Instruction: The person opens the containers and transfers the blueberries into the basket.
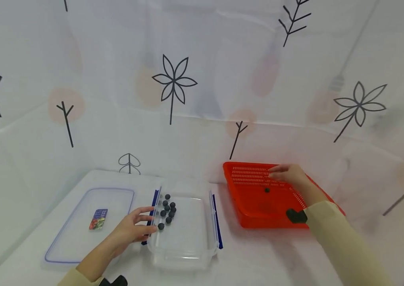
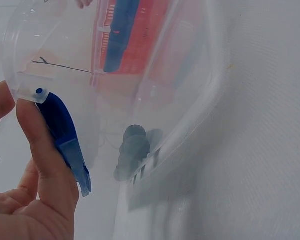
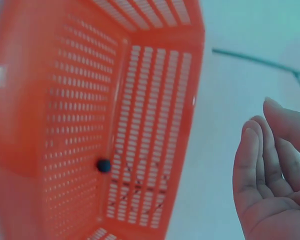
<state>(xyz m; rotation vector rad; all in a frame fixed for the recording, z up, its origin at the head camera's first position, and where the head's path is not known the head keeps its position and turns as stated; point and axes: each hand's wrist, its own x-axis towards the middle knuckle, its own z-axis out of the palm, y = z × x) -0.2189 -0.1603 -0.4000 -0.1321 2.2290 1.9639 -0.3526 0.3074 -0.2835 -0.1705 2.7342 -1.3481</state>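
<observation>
The left grip (image 1: 129,231) pinched the box (image 1: 187,234); the right grip (image 1: 291,174) hung half-open, empty. The lone ball (image 1: 267,190) (I guessed) wanted gentle pinching.

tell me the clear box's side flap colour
Dark blue; one flap shows best in the left wrist view.

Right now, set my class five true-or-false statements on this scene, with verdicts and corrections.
1. The left hand holds the clear container by its rim. True.
2. The clear container holds only one ball. False: several dark balls lie in it.
3. One dark ball lies in the red basket. True.
4. The right hand is over the red basket. True.
5. The clear container is covered. False: its lid lies to its left.
</observation>
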